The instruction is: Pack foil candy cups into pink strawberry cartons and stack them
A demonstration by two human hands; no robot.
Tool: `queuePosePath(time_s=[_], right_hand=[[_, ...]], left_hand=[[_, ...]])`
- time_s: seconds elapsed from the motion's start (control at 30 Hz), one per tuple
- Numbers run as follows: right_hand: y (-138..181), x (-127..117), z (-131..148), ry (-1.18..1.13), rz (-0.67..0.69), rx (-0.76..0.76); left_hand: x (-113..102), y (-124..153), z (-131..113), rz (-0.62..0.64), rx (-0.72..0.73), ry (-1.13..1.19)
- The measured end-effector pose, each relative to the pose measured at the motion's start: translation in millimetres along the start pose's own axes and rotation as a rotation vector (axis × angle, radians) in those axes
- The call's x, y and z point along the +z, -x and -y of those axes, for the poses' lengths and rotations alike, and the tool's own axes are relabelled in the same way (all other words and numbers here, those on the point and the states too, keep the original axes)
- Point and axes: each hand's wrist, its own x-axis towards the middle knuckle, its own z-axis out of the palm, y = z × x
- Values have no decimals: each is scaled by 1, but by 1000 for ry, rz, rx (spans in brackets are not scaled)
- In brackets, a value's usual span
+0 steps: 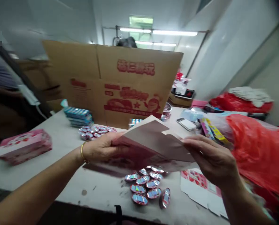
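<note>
A part-folded pink and white carton [151, 140] is held up over the table between my two hands, its plain white inner side facing me. My left hand [104, 147] is closed on its left side, wearing a gold bracelet [83, 152] at the wrist. With thumb and fingers, my right hand [212, 156] pinches a flap at the right end. Below the carton lie several small oval packs with shiny lids [146, 186]. Another flat pink and white carton [202, 187] lies under my right forearm.
Behind stands a large brown cardboard box [139, 78] with red print. On the left are a closed pink carton [24, 145] and stacked blue boxes [78, 116]. More oval packs [94, 132] lie near the brown box. A phone [185, 124] and red plastic bags [259, 150] are at right.
</note>
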Motion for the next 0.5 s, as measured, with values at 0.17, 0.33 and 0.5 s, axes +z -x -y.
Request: queuePosePath(time_s=[0.17, 0.33, 0.5], right_hand=[[-40, 84, 13, -133, -60, -26], [-70, 168, 54, 63, -34, -163], [-93, 234, 110, 260, -131, -299]], left_hand=[[4, 73, 24, -383, -127, 520], [-23, 123, 50, -650, -99, 582], [-76, 173, 78, -794, -110, 592]])
